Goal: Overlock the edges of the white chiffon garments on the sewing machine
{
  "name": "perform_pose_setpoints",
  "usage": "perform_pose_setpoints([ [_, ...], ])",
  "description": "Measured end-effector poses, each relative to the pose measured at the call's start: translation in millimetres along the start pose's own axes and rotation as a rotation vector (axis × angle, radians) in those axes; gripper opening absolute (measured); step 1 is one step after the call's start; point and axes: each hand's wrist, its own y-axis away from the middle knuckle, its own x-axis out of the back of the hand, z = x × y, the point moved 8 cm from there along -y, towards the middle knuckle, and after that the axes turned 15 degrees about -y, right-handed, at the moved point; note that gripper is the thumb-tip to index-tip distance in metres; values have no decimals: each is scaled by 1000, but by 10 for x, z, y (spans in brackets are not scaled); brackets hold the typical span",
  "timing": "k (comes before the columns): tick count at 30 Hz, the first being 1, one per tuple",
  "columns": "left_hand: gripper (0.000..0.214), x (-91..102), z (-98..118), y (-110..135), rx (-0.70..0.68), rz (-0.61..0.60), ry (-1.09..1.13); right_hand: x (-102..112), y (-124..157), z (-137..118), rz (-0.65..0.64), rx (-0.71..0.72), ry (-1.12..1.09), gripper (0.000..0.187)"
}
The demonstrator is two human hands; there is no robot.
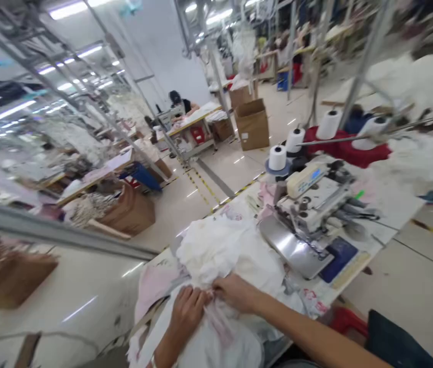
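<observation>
Gathering the white fabric, we seem to pinch it between left hand and right hand, nearly touching; its bulk runs ahead toward the overlock machine, right hand nearer.

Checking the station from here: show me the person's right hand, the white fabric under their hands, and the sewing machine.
Right hand (235, 294): head view, on the back of the hand.
White fabric (220, 250): head view, on the top of the pile.
Sewing machine (314, 204): head view, on the machine's body.
</observation>
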Motion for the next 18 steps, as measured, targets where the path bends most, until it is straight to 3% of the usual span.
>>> perform_pose_setpoints([
  [4,33,-198,-65,106,146,-225,115,-23,89,206,26,-110,123,20],
  [8,39,-246,-254,360,371,-376,295,18,227,303,89,-219,152,21],
  [12,50,-300,-881,460,629,-428,420,-8,537,379,178,-284,35,23],
  [15,63,-498,-1467,373,840,-410,423,-79,966,603,262,-445,-94,29],
  [16,63,-612,-1587,347,899,-455,409,-113,1134,712,290,-526,-144,33],
  [18,60,-752,-1637,220,870,-486,348,-189,1441,927,335,-674,-263,37],
])
